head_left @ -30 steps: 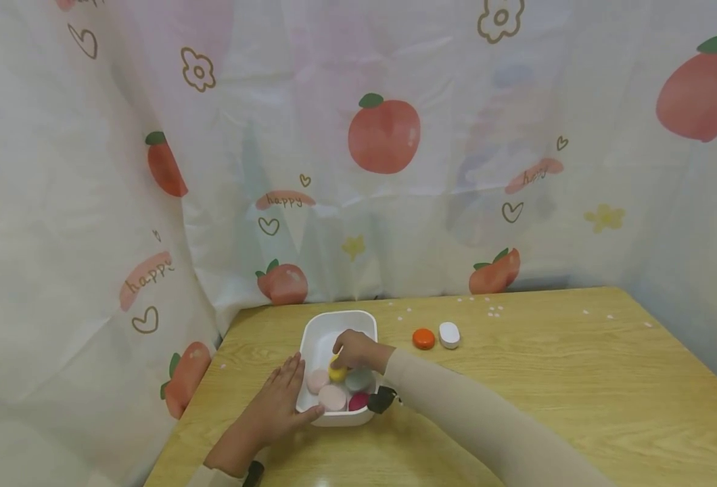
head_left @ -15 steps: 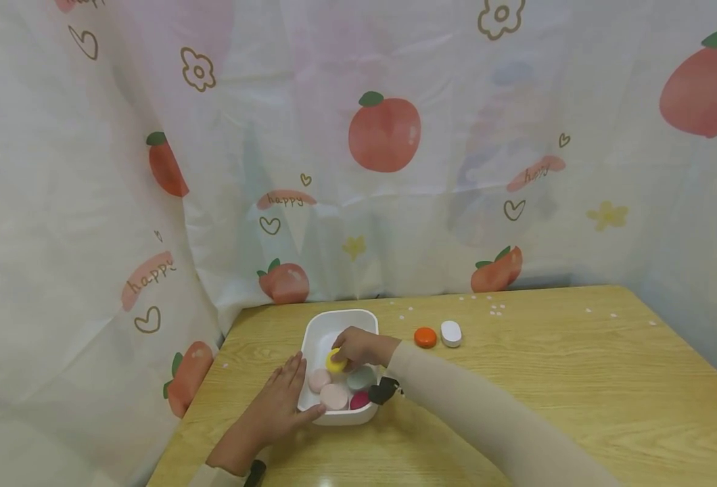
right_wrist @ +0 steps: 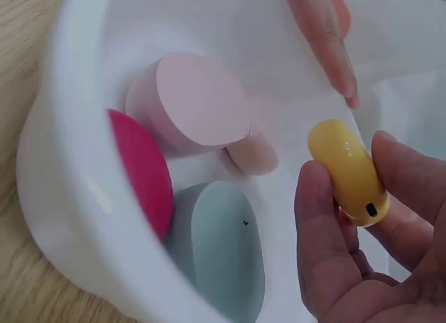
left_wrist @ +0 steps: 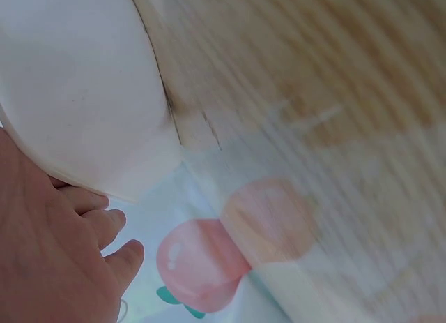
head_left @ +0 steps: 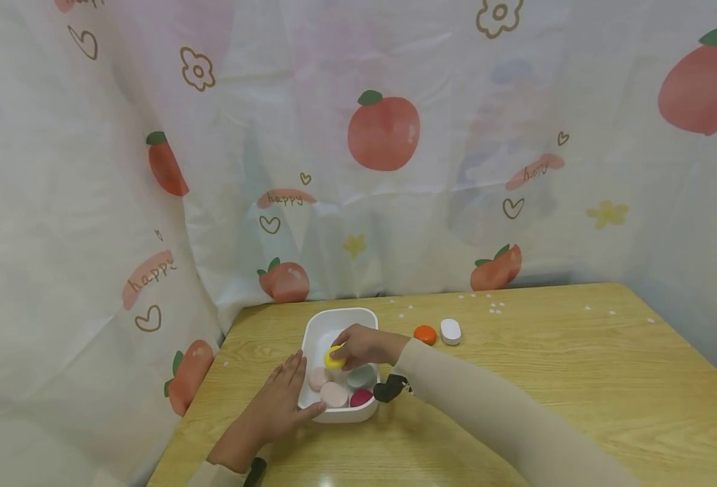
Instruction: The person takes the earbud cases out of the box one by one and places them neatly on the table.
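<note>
My right hand (head_left: 364, 343) pinches a small yellow rounded case (right_wrist: 345, 169) between thumb and fingers, over the inside of a white plastic box (head_left: 341, 416). A dark slot, like a port, shows at one end of the case. Fingers straight, my left hand (head_left: 273, 404) rests against the box's left side, its thumb at the front rim. Inside the box lie a large pale pink piece (right_wrist: 202, 100), a smaller pale pink piece (right_wrist: 252, 152), a grey-green piece (right_wrist: 228, 250) and a magenta piece (right_wrist: 145, 173), all with rounded edges.
To the right of the box, an orange rounded case (head_left: 425, 335) and a white rounded case (head_left: 450, 331) stand on the wooden table (head_left: 547, 379). Small white specks dot the table's far side. A fruit-patterned curtain (head_left: 431, 223) hangs behind.
The yellow case has moved slightly away from me inside the box, up off the pieces, with my right hand holding it. My left hand stays at the box's side.
</note>
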Tool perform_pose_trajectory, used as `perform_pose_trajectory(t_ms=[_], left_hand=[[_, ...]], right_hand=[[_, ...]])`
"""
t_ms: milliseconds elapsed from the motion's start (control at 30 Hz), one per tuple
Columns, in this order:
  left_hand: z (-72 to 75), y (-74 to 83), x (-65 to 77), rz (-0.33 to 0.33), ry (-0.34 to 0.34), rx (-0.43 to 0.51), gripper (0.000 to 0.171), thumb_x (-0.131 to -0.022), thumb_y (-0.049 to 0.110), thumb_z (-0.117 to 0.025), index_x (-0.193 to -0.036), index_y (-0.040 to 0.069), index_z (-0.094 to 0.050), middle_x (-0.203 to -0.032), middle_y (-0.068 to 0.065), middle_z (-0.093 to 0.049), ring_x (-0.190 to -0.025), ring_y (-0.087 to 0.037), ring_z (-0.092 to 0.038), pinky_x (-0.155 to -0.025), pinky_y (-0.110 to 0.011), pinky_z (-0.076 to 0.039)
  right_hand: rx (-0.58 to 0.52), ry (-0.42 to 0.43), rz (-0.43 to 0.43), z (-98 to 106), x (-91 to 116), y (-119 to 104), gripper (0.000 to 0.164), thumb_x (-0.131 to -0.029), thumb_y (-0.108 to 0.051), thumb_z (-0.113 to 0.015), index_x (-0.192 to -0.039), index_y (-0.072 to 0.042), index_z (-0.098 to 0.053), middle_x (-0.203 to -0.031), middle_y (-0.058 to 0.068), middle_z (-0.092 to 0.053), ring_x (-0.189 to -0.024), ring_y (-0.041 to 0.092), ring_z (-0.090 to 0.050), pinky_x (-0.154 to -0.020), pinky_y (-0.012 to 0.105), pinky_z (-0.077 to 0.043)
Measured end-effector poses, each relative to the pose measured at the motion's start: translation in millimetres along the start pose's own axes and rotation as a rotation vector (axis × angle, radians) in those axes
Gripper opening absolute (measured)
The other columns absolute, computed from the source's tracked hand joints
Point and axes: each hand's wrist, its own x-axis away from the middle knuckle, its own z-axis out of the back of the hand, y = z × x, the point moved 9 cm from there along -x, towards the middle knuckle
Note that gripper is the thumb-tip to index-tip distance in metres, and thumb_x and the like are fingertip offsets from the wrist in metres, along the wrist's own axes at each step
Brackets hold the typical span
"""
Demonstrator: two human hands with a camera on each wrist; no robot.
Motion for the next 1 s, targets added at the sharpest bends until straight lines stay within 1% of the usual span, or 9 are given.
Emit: perform_pose_trajectory(t_ms=[200, 333, 433, 733, 867, 1000], left_hand=[[-0.4, -1.5, -0.8, 0.009, 0.004, 0.018, 0.100, -0.090, 0.072, -0.040, -0.152, -0.004, -0.021, -0.159, -0.019, -0.016, -0.146, -0.029, -0.015, -0.115, -0.049, -0.015], [-1.7, -2.3, -1.4, 0.013, 0.008, 0.020, 0.100, -0.090, 0.072, -0.042, -0.152, -0.004, -0.023, -0.158, -0.019, -0.019, -0.145, -0.029, -0.017, -0.115, -0.049, -0.016], [-2.4, -2.3, -1.9, 0.012, 0.011, 0.018, 0.100, -0.090, 0.072, -0.043, -0.151, -0.005, -0.024, -0.158, -0.019, -0.020, -0.145, -0.030, -0.018, -0.115, -0.049, -0.017], [-2.1, -2.7, -3.8, 0.021, 0.003, 0.020, 0.100, -0.090, 0.072, -0.041, -0.152, -0.004, -0.023, -0.159, -0.018, -0.018, -0.146, -0.029, -0.016, -0.115, -0.049, -0.015], [-4.0, -3.9, -4.0, 0.034, -0.011, 0.010, 0.101, -0.089, 0.075, -0.038, -0.153, -0.003, -0.022, -0.159, -0.016, -0.017, -0.146, -0.027, -0.014, -0.116, -0.048, -0.014], [-4.6, -4.8, -3.1, 0.036, -0.013, 0.010, 0.103, -0.088, 0.076, -0.037, -0.153, -0.002, -0.022, -0.159, -0.016, -0.017, -0.146, -0.027, -0.014, -0.116, -0.048, -0.014]], right_hand=[[-0.004, -0.006, 0.007, 7.2, 7.1, -3.7, 0.035, -0.090, -0.006, -0.069, -0.121, 0.008, -0.061, -0.094, 0.012, -0.065, -0.079, 0.019, -0.063, -0.076, 0.035, -0.057], [-0.030, -0.018, 0.001, 10.8, 12.2, -4.3, 0.036, -0.089, -0.004, -0.069, -0.122, 0.009, -0.061, -0.095, 0.013, -0.066, -0.081, 0.019, -0.064, -0.078, 0.036, -0.056], [-0.025, -0.018, -0.001, 14.4, 15.1, -3.3, 0.035, -0.089, -0.005, -0.070, -0.121, 0.008, -0.061, -0.095, 0.013, -0.066, -0.081, 0.019, -0.065, -0.078, 0.035, -0.057], [-0.014, -0.023, 0.038, 26.7, 17.1, -2.8, 0.032, -0.090, -0.007, -0.070, -0.117, 0.008, -0.062, -0.095, 0.013, -0.066, -0.080, 0.019, -0.065, -0.077, 0.033, -0.056], [-0.017, -0.016, 0.044, 32.8, 21.3, -2.4, 0.030, -0.090, -0.006, -0.069, -0.115, 0.008, -0.063, -0.096, 0.013, -0.067, -0.080, 0.019, -0.066, -0.078, 0.034, -0.056], [0.002, 0.002, 0.048, 40.1, 26.6, -3.7, 0.031, -0.090, -0.007, -0.070, -0.116, 0.007, -0.062, -0.097, 0.012, -0.066, -0.082, 0.019, -0.066, -0.078, 0.034, -0.056]])
